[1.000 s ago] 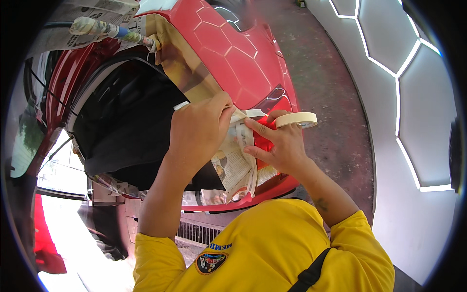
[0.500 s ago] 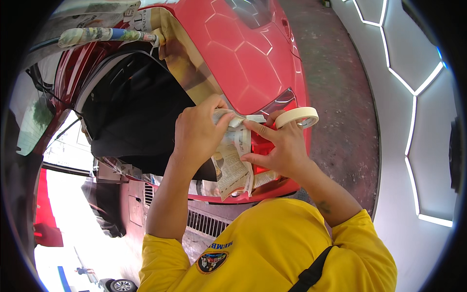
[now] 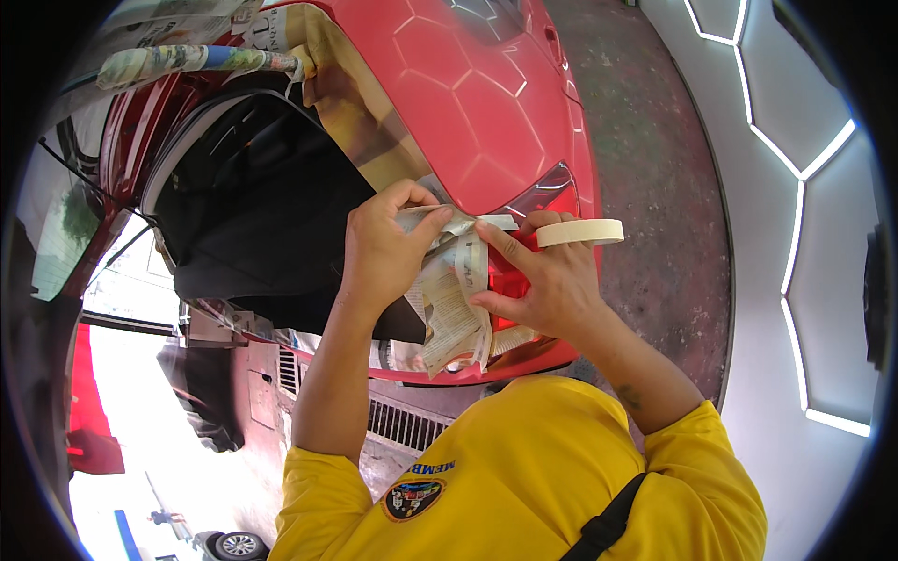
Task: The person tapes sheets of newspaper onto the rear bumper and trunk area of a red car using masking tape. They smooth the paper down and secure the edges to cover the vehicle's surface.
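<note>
My left hand [image 3: 383, 252] pinches a crumpled sheet of newspaper [image 3: 454, 304] against the front corner of a red car [image 3: 486, 103]. My right hand [image 3: 547, 280] carries a roll of cream masking tape [image 3: 580, 232] around its fingers. Its forefinger presses a strip of tape [image 3: 496, 222] onto the paper's upper edge, beside the red headlight [image 3: 543, 192]. The paper hangs down over the lamp and bumper corner.
The car's open engine bay [image 3: 253, 206] is dark, with more newspaper and tape masking [image 3: 187, 61] along its edge. A grey concrete floor [image 3: 664, 187] lies to the right, then a white wall with lit hexagon strips [image 3: 795, 206]. A floor drain grate [image 3: 402, 425] sits below the bumper.
My view has shifted so the car sits lower in frame. My right hand moved left, drawing tape from the roll onto the paper's top edge; my left hand stays on the paper.
</note>
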Tool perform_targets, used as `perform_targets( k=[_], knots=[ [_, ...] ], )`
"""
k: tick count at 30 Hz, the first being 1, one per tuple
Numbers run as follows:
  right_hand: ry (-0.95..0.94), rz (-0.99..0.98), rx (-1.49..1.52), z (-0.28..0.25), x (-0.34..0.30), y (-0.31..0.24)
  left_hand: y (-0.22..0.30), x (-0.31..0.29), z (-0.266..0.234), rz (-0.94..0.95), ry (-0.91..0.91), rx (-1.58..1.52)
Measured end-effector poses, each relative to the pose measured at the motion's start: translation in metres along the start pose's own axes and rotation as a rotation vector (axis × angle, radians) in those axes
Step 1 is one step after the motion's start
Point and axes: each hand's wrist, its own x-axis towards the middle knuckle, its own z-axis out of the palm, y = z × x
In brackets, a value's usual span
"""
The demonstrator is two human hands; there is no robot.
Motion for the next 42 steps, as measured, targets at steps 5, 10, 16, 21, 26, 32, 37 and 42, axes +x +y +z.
perform_targets(
  k=[5, 10, 16, 21, 26, 32, 37, 42],
  knots=[
    [-0.013, -0.023, -0.101, -0.003, 0.002, -0.009, -0.012, 0.004, 0.003, 0.101, -0.008, -0.081],
    [-0.14, -0.096, -0.268, -0.019, 0.021, -0.018, -0.018, 0.004, 0.001, 0.118, -0.032, -0.082],
    [-0.195, -0.106, -0.276, -0.02, 0.022, -0.014, -0.028, 0.004, 0.008, 0.22, 0.044, -0.11],
    [-0.261, -0.069, -0.26, -0.026, 0.033, -0.028, -0.034, 0.006, 0.01, 0.247, 0.035, -0.147],
    [-0.282, -0.1, -0.358, -0.029, 0.041, -0.037, -0.037, 0.007, 0.008, 0.298, 0.024, -0.124],
    [-0.265, -0.107, -0.415, -0.035, 0.037, -0.04, -0.037, 0.005, 0.011, 0.349, 0.034, -0.133],
    [-0.252, -0.126, -0.409, -0.032, 0.035, -0.033, -0.038, 0.005, 0.008, 0.304, 0.01, -0.187],
    [-0.21, -0.137, -0.375, -0.024, 0.031, -0.024, -0.043, 0.012, 0.01, 0.379, 0.086, -0.201]
  ],
)
